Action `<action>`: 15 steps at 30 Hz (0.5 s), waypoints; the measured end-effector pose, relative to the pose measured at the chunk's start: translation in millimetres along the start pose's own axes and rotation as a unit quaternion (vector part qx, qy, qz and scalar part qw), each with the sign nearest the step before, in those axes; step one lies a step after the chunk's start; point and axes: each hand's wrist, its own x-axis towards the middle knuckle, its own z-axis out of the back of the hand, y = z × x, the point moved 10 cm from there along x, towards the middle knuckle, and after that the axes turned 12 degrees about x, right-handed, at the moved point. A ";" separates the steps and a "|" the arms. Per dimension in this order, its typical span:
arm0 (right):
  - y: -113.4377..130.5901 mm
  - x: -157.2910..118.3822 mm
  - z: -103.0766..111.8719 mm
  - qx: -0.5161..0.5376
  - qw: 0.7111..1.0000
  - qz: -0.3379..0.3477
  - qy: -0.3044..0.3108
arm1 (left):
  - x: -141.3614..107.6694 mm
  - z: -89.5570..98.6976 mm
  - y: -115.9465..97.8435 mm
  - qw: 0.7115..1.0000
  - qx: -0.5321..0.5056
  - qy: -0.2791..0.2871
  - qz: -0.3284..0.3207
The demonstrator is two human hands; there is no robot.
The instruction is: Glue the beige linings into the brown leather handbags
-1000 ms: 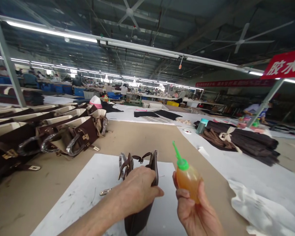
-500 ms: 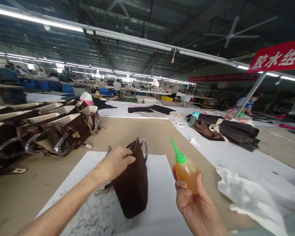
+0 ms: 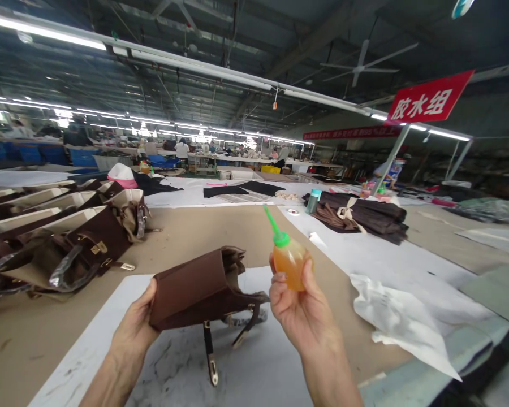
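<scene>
A dark brown handbag (image 3: 190,285) is tipped on its side above the white sheet (image 3: 173,367), its opening turned to the right. My left hand (image 3: 138,316) grips it by the bottom end; some of the fingers are hidden behind it. Straps with metal tips hang from its lower side, and a plastic-wrapped handle shows near the opening. In my right hand (image 3: 299,305) is a clear squeeze bottle (image 3: 292,263) of amber liquid, upright, with its green nozzle pointing up and a little left. The bottle is apart from the bag.
Several brown handbags (image 3: 85,249) stand in rows on the left. Toward the right lie a tied bundle of dark pieces (image 3: 356,217), a teal-capped jar (image 3: 313,202) and crumpled white paper (image 3: 398,316). Black flat pieces (image 3: 246,189) lie farther back.
The bag has gone from upright to lying sideways. My left hand has moved from its top to its bottom end. The bottle has shifted left and up in view.
</scene>
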 end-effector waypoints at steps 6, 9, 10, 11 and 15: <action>-2.7 36.3 -38.9 -0.020 0.999 0.026 0.014 | 6.1 -39.3 -7.5 0.995 -0.048 0.041 -0.081; 2.7 45.6 -50.5 -0.040 0.998 0.043 0.025 | -1.3 -52.2 0.8 0.991 -0.085 0.078 -0.075; 1.1 48.2 -47.1 -0.050 0.998 0.041 0.022 | -5.1 -51.5 10.0 0.991 -0.092 0.085 -0.057; -2.0 50.7 -39.7 -0.060 0.997 0.036 0.015 | -9.6 -46.9 21.8 0.991 -0.093 0.084 -0.036; -23.7 58.2 7.2 -0.087 0.996 -0.010 -0.024 | -34.1 -5.6 88.6 0.994 -0.038 0.072 0.077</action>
